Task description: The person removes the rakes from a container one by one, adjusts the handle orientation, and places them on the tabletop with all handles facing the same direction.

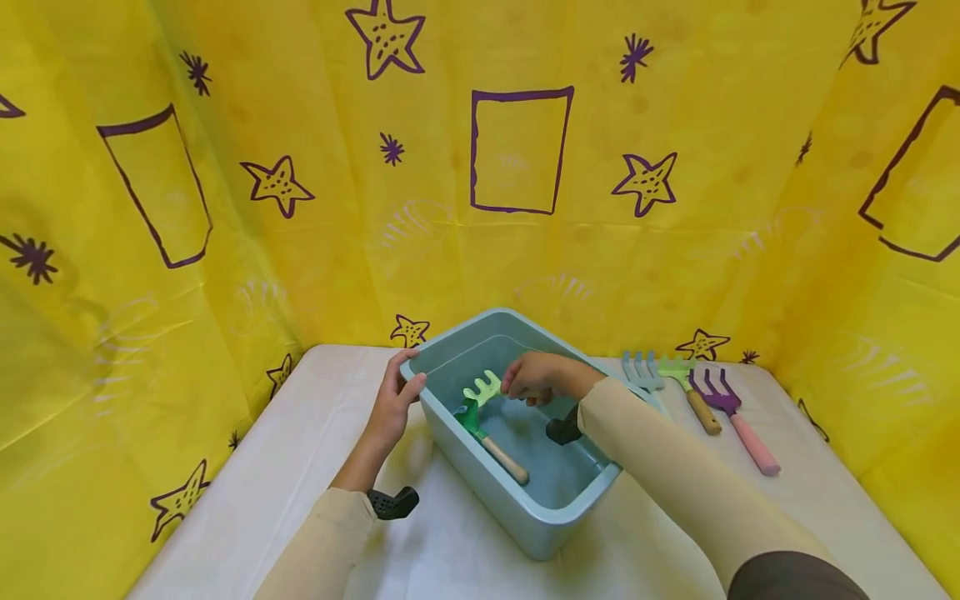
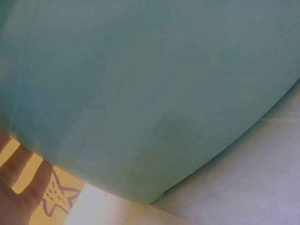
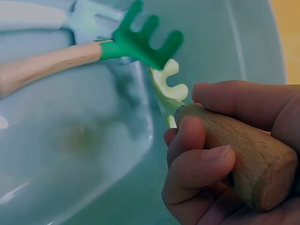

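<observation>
A blue-green plastic bin (image 1: 480, 475) stands on the white tabletop. My left hand (image 1: 390, 408) grips its far-left corner, the thumb over the rim. Inside the bin, my right hand (image 1: 542, 375) holds a light green toy hand rake (image 1: 483, 389) by its wooden handle (image 3: 239, 145), tines toward the left wall. Beside those tines lies a dark green rake (image 3: 145, 40) with a wooden handle. In the right wrist view a light blue rake (image 3: 89, 21) with a pale handle lies partly under it. The left wrist view is mostly the bin's outer wall (image 2: 140, 103).
Right of the bin, several tools lie on the table: a light blue fork (image 1: 642, 375), a light green rake (image 1: 701, 408) with a wooden handle, and a purple fork (image 1: 723, 396) with a pink handle. A patterned yellow curtain (image 1: 517, 258) surrounds the table's back and sides.
</observation>
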Available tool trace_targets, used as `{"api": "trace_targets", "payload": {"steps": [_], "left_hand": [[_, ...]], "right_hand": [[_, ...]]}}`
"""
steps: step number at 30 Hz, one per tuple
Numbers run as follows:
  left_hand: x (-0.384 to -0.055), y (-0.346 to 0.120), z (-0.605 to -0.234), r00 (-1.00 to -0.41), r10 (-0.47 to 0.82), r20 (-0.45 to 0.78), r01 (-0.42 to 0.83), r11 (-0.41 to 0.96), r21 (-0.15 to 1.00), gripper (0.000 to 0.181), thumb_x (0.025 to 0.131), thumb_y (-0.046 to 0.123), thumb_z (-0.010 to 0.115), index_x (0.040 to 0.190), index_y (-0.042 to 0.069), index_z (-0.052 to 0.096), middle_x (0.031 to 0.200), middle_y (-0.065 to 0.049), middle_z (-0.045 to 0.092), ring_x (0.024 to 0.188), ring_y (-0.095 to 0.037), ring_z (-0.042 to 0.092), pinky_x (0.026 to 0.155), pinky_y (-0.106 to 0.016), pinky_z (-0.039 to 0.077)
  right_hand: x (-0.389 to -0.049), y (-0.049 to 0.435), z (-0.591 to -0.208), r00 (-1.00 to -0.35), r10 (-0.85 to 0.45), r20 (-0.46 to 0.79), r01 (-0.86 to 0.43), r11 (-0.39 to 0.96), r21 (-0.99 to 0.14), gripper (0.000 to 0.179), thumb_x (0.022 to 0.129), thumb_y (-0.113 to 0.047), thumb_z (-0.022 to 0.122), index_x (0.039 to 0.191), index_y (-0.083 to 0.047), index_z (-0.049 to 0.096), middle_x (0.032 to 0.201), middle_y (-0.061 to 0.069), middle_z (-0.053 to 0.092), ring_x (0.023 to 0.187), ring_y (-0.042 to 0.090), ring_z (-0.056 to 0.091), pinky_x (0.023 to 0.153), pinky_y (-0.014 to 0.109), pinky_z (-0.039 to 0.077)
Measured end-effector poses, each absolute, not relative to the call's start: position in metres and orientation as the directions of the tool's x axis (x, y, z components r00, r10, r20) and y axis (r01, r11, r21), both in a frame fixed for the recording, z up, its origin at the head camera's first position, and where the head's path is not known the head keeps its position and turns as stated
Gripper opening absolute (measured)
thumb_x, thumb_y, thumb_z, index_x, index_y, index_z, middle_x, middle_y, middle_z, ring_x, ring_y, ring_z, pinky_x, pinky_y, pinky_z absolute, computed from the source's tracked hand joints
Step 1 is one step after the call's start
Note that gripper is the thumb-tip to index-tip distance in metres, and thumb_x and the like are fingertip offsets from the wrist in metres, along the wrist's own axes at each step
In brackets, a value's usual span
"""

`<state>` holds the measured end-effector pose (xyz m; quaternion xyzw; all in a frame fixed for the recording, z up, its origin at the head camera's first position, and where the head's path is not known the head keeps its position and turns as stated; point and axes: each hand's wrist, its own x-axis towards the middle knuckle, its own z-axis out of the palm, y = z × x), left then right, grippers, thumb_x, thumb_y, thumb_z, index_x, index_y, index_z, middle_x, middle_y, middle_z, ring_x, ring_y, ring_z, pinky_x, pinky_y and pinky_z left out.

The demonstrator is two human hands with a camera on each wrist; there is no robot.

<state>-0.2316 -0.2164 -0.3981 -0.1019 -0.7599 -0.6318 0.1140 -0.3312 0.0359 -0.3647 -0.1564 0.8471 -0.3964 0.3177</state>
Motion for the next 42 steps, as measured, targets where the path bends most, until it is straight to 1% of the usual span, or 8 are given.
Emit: {"api": "trace_targets", "payload": {"steps": [5, 8, 11, 17, 23, 27, 31, 42], "left_hand": [[-0.243, -0.22, -0.411, -0.951, -0.004, 0.308, 0.303, 0.174, 0.937, 0.045, 0.102, 0.018, 0.047, 0.144, 0.011, 0.033, 0.145, -0.019, 0.039, 0.124, -0.041, 0.044, 0.099, -0.055, 0.038], [-0.252, -0.223, -0.422, -0.952, -0.017, 0.307, 0.299, 0.175, 0.938, 0.044, 0.102, 0.025, 0.049, 0.143, 0.018, 0.035, 0.145, -0.014, 0.041, 0.123, -0.036, 0.046, 0.099, -0.054, 0.039], [-0.254, -0.222, -0.426, -0.948, -0.021, 0.318, 0.309, 0.185, 0.933, 0.043, 0.101, 0.028, 0.05, 0.142, 0.021, 0.036, 0.143, -0.012, 0.042, 0.122, -0.035, 0.047, 0.099, -0.053, 0.04], [-0.235, -0.214, -0.399, -0.956, 0.011, 0.293, 0.29, 0.172, 0.941, 0.046, 0.102, 0.017, 0.047, 0.144, 0.009, 0.032, 0.144, -0.02, 0.038, 0.125, -0.043, 0.043, 0.099, -0.053, 0.039], [-0.232, -0.213, -0.395, -0.954, 0.019, 0.299, 0.297, 0.189, 0.936, 0.046, 0.102, 0.014, 0.045, 0.145, 0.004, 0.03, 0.144, -0.023, 0.037, 0.123, -0.044, 0.043, 0.098, -0.052, 0.04], [-0.243, -0.22, -0.41, -0.948, 0.011, 0.318, 0.315, 0.181, 0.932, 0.046, 0.102, 0.016, 0.045, 0.145, 0.006, 0.03, 0.144, -0.023, 0.038, 0.123, -0.045, 0.044, 0.098, -0.053, 0.04], [-0.252, -0.225, -0.425, -0.948, -0.007, 0.319, 0.312, 0.183, 0.932, 0.045, 0.103, 0.021, 0.046, 0.145, 0.013, 0.032, 0.144, -0.018, 0.04, 0.123, -0.041, 0.046, 0.097, -0.049, 0.041], [-0.253, -0.224, -0.428, -0.945, -0.025, 0.326, 0.315, 0.196, 0.929, 0.042, 0.102, 0.023, 0.048, 0.142, 0.018, 0.035, 0.143, -0.014, 0.042, 0.122, -0.037, 0.047, 0.097, -0.053, 0.041]], "right_hand": [[-0.331, 0.044, -0.353, -0.755, -0.539, -0.374, -0.027, 0.596, -0.803, 0.013, 0.093, -0.004, 0.06, 0.105, -0.002, 0.065, 0.082, 0.01, 0.057, 0.053, 0.019, 0.044, 0.049, 0.027, 0.037], [-0.331, 0.05, -0.347, -0.775, -0.543, -0.322, -0.058, 0.57, -0.82, 0.014, 0.092, -0.004, 0.061, 0.105, -0.004, 0.067, 0.081, 0.01, 0.058, 0.053, 0.02, 0.046, 0.048, 0.028, 0.037], [-0.331, 0.057, -0.338, -0.797, -0.545, -0.262, -0.088, 0.533, -0.842, 0.015, 0.092, -0.005, 0.061, 0.106, -0.005, 0.068, 0.085, 0.009, 0.06, 0.054, 0.021, 0.047, 0.049, 0.028, 0.036], [-0.331, 0.075, -0.315, -0.82, -0.539, -0.195, -0.097, 0.466, -0.88, 0.022, 0.094, -0.006, 0.06, 0.114, -0.002, 0.066, 0.106, 0.011, 0.064, 0.056, 0.021, 0.049, 0.05, 0.03, 0.034], [-0.33, 0.097, -0.297, -0.872, -0.471, -0.133, -0.12, 0.469, -0.875, 0.027, 0.093, -0.01, 0.063, 0.119, -0.002, 0.066, 0.102, 0.016, 0.063, 0.062, 0.021, 0.05, 0.052, 0.028, 0.039], [-0.33, 0.109, -0.289, -0.896, -0.429, -0.117, -0.115, 0.478, -0.87, 0.03, 0.093, -0.013, 0.064, 0.121, -0.004, 0.066, 0.097, 0.016, 0.06, 0.066, 0.022, 0.048, 0.055, 0.029, 0.04], [-0.325, 0.125, -0.284, -0.91, -0.403, -0.098, -0.113, 0.467, -0.877, 0.029, 0.094, -0.014, 0.063, 0.121, -0.004, 0.065, 0.092, 0.012, 0.057, 0.072, 0.024, 0.048, 0.06, 0.031, 0.041], [-0.312, 0.181, -0.286, -0.96, -0.277, -0.036, -0.104, 0.475, -0.874, 0.033, 0.096, -0.017, 0.06, 0.124, 0.0, 0.061, 0.105, 0.01, 0.061, 0.085, 0.027, 0.051, 0.068, 0.032, 0.042]]}}
